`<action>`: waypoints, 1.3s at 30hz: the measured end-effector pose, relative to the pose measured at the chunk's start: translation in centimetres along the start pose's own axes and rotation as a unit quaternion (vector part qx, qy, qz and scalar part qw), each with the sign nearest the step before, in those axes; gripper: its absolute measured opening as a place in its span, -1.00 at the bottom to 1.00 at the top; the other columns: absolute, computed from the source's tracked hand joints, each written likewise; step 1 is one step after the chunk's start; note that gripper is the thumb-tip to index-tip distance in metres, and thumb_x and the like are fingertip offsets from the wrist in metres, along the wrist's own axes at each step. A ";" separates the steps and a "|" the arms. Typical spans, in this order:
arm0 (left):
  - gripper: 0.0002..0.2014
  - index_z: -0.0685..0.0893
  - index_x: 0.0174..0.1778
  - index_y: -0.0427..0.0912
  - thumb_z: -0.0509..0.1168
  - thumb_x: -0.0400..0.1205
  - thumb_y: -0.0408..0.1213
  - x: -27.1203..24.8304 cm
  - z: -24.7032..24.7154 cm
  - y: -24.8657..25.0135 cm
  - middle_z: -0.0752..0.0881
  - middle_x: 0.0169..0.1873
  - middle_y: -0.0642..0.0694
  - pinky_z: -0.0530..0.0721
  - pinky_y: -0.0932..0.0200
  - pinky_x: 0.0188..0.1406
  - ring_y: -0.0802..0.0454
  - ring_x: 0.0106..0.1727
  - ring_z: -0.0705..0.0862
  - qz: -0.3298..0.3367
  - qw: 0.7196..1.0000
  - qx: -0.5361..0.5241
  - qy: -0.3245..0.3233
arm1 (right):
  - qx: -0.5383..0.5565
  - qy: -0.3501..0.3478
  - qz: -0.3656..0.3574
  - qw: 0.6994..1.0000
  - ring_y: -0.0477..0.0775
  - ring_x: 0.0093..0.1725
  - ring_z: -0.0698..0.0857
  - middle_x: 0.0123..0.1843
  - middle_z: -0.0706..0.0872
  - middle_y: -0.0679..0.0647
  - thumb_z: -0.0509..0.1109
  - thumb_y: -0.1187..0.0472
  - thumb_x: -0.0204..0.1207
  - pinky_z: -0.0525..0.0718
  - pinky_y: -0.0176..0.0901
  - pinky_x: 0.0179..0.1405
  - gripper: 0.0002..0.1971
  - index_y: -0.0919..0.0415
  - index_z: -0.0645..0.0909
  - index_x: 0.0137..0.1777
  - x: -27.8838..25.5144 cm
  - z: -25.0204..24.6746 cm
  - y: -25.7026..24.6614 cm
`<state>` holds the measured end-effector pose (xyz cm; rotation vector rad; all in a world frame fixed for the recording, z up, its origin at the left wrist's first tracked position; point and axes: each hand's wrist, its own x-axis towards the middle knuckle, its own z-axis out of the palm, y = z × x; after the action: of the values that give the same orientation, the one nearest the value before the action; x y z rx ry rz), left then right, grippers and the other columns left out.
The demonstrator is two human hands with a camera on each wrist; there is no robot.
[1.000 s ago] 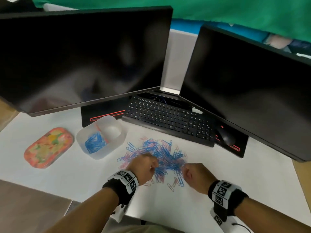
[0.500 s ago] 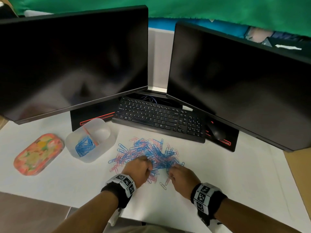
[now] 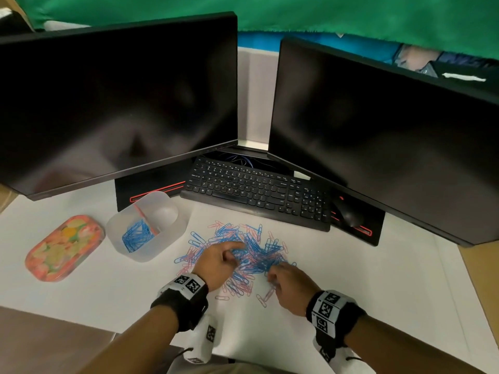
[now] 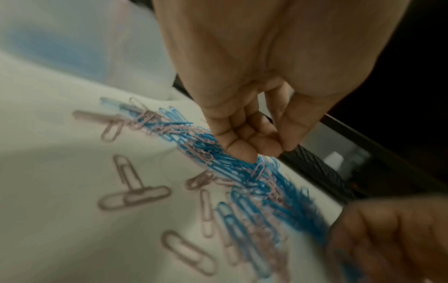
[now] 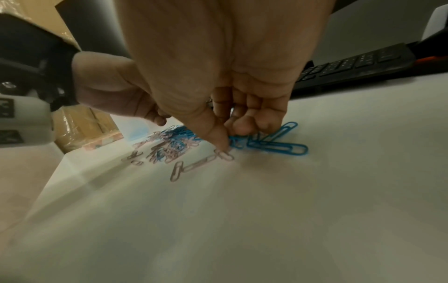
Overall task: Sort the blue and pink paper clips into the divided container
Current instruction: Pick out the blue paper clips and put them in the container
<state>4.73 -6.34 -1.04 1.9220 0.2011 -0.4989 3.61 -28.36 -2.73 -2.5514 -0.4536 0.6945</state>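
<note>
A mixed pile of blue and pink paper clips [image 3: 256, 255] lies on the white sheet in front of me. To its left stands the translucent divided container [image 3: 181, 230], with blue clips [image 3: 136, 234] in its near compartment. My left hand [image 3: 232, 255] is over the pile's left side. The left wrist view shows its fingers curled and the thumb close to the fingertips [image 4: 244, 155], which touch blue clips; I see none between them. At the pile's near right edge my right hand [image 5: 232, 139] pinches blue clips [image 5: 276, 147] against the sheet.
A black keyboard [image 3: 259, 190] and mouse [image 3: 348, 214] lie just behind the pile, under two dark monitors [image 3: 121, 103]. A floral oval tin [image 3: 64, 248] sits left of the container. Stray pink clips [image 3: 263, 299] lie near my wrists.
The left hand has reached further into the pile, its fingers less tightly curled. The right hand has shifted left onto the pile's near right edge. My head view has also shifted.
</note>
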 end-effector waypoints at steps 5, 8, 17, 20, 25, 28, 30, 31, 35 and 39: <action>-0.71 0.60 -0.31 -0.33 0.02 0.48 -0.68 0.0 -0.5 1.6 0.62 -0.43 -0.17 0.61 0.24 -0.47 0.02 -0.49 0.57 -0.057 0.953 -0.296 -0.026 | 0.209 0.034 0.041 0.976 -0.18 -0.16 0.62 -0.09 0.67 -0.11 0.26 0.33 0.52 0.55 -0.39 -0.15 -0.88 0.12 0.60 -0.10 0.5 -1.3 0.4; -0.76 0.47 -0.39 -0.28 -0.06 0.37 -0.62 0.4 -0.3 1.8 0.53 -0.47 -0.18 0.50 0.21 -0.50 0.00 -0.52 0.49 -0.080 0.930 -0.357 -0.023 | 0.455 0.063 0.167 0.872 0.04 -0.41 0.51 -0.46 0.56 0.04 0.21 0.26 0.25 0.49 -0.22 -0.34 -0.89 0.25 0.56 -0.34 1.1 -2.5 0.9; -0.56 0.37 -0.49 -0.06 0.08 0.73 -0.01 1.8 2.4 3.4 0.39 -0.61 0.00 0.38 0.21 -0.50 0.04 -0.58 0.35 -0.107 0.983 -0.124 -0.082 | 0.549 0.091 0.215 0.802 0.12 -0.47 0.44 -0.41 0.53 0.24 0.11 0.40 0.46 0.39 -0.11 -0.44 -0.77 0.29 0.51 -0.37 1.5 -4.0 3.0; -0.55 0.30 -0.48 -0.07 -0.02 0.77 -0.07 2.1 3.9 4.0 0.29 -0.66 0.01 0.14 0.26 -0.57 0.06 -0.63 0.22 -0.142 0.974 -0.149 -0.099 | 0.359 0.065 0.159 0.917 0.08 -0.44 0.46 -0.42 0.54 0.11 0.18 0.33 0.58 0.35 -0.18 -0.42 -0.78 0.29 0.52 -0.30 0.8 -4.2 3.1; -0.74 0.64 -0.19 -0.17 0.17 0.64 -0.09 2.4 5.2 3.4 0.70 -0.33 -0.09 0.50 0.22 -0.38 -0.01 -0.34 0.61 -0.068 0.985 0.155 -0.042 | 0.075 0.047 0.059 0.994 -0.07 -0.17 0.64 -0.11 0.67 -0.03 0.41 0.22 0.49 0.63 -0.26 -0.21 -0.87 0.09 0.57 0.01 -1.6 -2.4 3.2; -0.75 0.62 -0.16 -0.09 0.32 0.54 0.04 2.0 6.2 3.5 0.72 -0.22 -0.06 0.73 0.14 -0.22 0.01 -0.20 0.71 -0.021 0.950 0.306 -0.052 | 0.009 0.044 0.024 0.999 0.04 0.07 0.66 0.12 0.66 0.03 0.41 0.19 0.50 0.64 -0.23 0.01 -0.78 0.12 0.53 0.12 -2.1 -1.3 3.1; -0.76 0.60 -0.03 -0.13 0.30 0.57 -0.03 2.1 6.6 3.6 0.72 -0.13 -0.10 0.77 0.04 -0.08 -0.05 -0.10 0.73 -0.005 0.919 0.388 -0.066 | 0.003 0.054 0.019 0.998 0.08 0.08 0.65 0.11 0.66 0.06 0.36 0.23 0.53 0.60 -0.25 -0.02 -0.82 0.15 0.51 0.10 -2.0 -1.2 2.7; -0.78 0.60 0.03 -0.15 0.28 0.60 -0.10 2.3 6.7 3.7 0.72 -0.07 -0.12 0.77 0.01 -0.02 -0.08 -0.04 0.73 -0.005 0.909 0.411 -0.068 | 0.001 0.055 0.020 0.998 0.09 0.07 0.65 0.10 0.67 0.08 0.34 0.25 0.54 0.60 -0.24 -0.04 -0.85 0.16 0.50 0.08 -1.8 -1.3 2.6; -0.84 0.62 0.08 -0.18 0.23 0.61 -0.34 2.5 6.7 3.5 0.72 0.02 -0.15 0.76 0.01 0.05 -0.10 0.01 0.73 -0.008 0.896 0.438 -0.078 | 0.006 0.041 0.033 0.999 0.08 0.09 0.66 0.15 0.68 0.10 0.30 0.30 0.55 0.58 -0.28 -0.05 -0.85 0.17 0.51 0.10 -1.4 -1.5 2.6; -0.78 0.58 0.18 -0.17 0.20 0.64 -0.25 2.3 6.0 3.3 0.64 0.08 -0.15 0.75 0.02 0.06 -0.10 0.04 0.71 0.018 0.886 0.457 -0.074 | 0.051 0.028 0.030 0.998 -0.03 0.04 0.61 0.10 0.63 0.07 0.26 0.33 0.57 0.48 -0.54 -0.11 -0.81 0.21 0.57 0.14 -1.6 -1.6 3.4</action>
<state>6.46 -13.34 -1.19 2.7787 -0.2208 -0.8035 3.84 -32.43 -2.64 -2.4899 -0.3162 0.6481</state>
